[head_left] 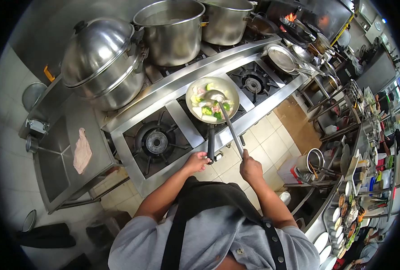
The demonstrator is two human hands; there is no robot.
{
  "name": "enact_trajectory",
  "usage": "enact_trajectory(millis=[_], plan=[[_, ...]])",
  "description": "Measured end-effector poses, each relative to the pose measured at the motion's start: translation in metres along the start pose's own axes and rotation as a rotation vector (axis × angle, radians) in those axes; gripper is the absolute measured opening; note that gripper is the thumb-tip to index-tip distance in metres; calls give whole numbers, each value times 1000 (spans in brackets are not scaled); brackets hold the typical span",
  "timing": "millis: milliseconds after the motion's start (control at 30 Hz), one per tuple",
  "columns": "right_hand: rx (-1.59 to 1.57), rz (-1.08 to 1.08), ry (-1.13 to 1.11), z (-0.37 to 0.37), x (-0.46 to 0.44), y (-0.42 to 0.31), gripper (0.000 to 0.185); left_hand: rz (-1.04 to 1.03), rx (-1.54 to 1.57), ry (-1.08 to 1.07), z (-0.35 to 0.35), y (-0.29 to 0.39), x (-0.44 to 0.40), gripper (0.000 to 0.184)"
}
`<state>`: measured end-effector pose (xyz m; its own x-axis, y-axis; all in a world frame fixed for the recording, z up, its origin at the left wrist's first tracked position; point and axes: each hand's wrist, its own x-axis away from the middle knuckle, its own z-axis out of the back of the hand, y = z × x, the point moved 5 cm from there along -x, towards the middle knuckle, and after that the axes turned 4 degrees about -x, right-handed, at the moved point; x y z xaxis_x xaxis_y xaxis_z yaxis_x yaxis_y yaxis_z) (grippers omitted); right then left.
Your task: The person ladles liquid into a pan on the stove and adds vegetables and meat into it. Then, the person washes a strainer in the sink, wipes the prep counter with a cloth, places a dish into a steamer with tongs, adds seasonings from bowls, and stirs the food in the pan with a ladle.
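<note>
A frying pan [191, 108] stands on a burner in the middle of the stove, its black handle pointing toward me. In it lie broccoli [206, 110], pale pieces and pinkish pieces in a light liquid. My left hand [197, 163] has its fingers curled at the end of the pan's handle, partly hiding their grip. My right hand [251, 169] is closed around the shaft of a metal ladle [232, 127]. The ladle slants down to the left, with its bowl resting among the food.
Two tall stockpots [170, 40] and a domed steamer pot [101, 58] line the back. Burners [156, 139] flank the pan. A cloth [82, 151] lies on the left steel counter [56, 166]. Flames [290, 17] rise at the far right; shelves of pots and dishes run down the right.
</note>
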<state>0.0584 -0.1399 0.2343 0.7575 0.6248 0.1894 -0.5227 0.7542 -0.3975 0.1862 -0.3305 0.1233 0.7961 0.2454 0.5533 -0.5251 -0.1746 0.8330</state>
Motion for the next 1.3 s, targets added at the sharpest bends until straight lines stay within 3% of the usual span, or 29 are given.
enact_trajectory(millis=[67,167,400,633,900,1000,1033,1167,1267,1300], plan=[[-72,1,-31,-1,-4,-3,35,-7,-8,5,-1,-1,0,37],[-469,-5,-96,21,-5,-7,29,-5,-19,0,-1,-3,0,38],[-248,40,77,27,-42,10,24,0,-2,40,-4,-2,5,42],[-2,100,-14,24,-38,16,33,12,5,37,-4,0,8,49],[265,172,11,-5,-63,14,44,1,28,91,-7,-6,7,44],[290,227,5,16,-47,25,44,9,69,122,-7,-6,8,42],[288,243,6,27,-37,24,44,14,46,78,-7,-4,9,49],[-115,285,6,65,7,11,43,11,109,74,-9,-4,11,49],[-683,-115,-245,67,34,10,40,26,126,82,-10,-5,13,48],[-740,-144,-299,72,40,3,35,25,133,86,-10,-5,14,48]])
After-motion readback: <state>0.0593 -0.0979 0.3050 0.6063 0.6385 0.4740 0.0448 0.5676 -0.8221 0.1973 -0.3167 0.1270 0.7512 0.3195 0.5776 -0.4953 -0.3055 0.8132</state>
